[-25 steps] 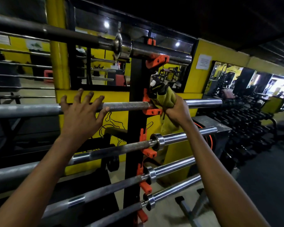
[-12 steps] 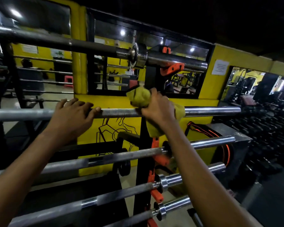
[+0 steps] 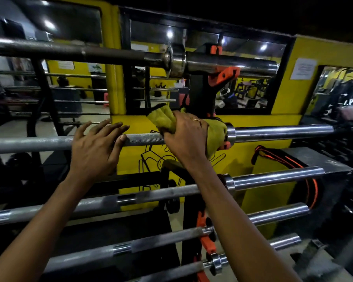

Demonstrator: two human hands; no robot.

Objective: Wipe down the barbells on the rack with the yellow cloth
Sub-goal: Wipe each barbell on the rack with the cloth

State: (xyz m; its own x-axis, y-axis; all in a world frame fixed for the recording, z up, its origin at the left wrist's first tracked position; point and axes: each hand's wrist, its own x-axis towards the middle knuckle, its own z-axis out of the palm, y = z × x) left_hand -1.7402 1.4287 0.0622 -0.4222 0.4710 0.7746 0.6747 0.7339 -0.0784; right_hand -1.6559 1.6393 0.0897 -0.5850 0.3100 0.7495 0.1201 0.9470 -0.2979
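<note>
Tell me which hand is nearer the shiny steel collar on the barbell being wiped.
Right. The right hand grips the yellow cloth right beside the shiny steel collar; the left hand rests on the same barbell's knurled shaft, farther left.

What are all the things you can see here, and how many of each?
Long steel barbells: five in view, silver-grey, stacked horizontally on the rack; the top one is darker.
Tall black metal rack post: one, upright in the middle, behind the right hand.
Orange plastic rack hooks: several, down the post; exact count hidden.
Crumpled yellow cloth: one, wrapped on the second barbell from the top, near its collar.
Yellow wall with black drawing: behind the rack.
Black-framed mirrors: on the wall, count unclear.
White paper notice: one, upper right on the wall.
Left hand: resting on the second barbell.
Right hand: pressing the cloth around the same barbell, a ring on one finger.
</note>
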